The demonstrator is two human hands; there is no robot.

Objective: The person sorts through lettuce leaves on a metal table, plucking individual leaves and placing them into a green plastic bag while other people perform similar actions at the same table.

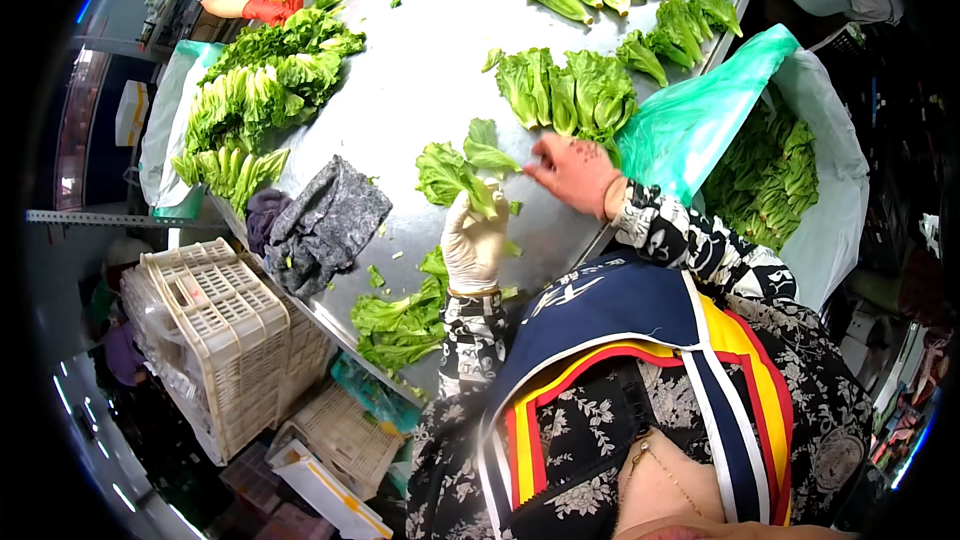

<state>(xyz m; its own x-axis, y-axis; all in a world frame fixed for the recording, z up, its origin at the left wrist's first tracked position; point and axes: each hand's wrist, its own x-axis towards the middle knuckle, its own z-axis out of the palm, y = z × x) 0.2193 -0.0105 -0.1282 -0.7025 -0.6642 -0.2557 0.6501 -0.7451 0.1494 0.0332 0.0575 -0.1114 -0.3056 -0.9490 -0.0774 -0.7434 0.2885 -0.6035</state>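
My left hand (474,247), in a thin white glove, holds a small head of romaine-type lettuce (450,174) by its stem end, above the metal table. My right hand (577,172), in an orange-pink glove, is bent over the table to its right. Its thumb and fingers are apart, with nothing visible between them. Just left of those fingertips is a single loose lettuce leaf (489,148); whether it touches the held head is unclear. Beyond my right hand, several lettuce heads (566,90) lie side by side. Loose leaves (397,319) are piled near my left forearm.
A dark grey cloth (330,221) lies on the metal table (427,52). Lettuce is heaped (262,97) along the left edge. A green-and-white plastic bag (697,120) holding lettuce hangs on the right. Plastic crates (225,315) stand at lower left. Two other people work at the far end, one in red gloves (274,9).
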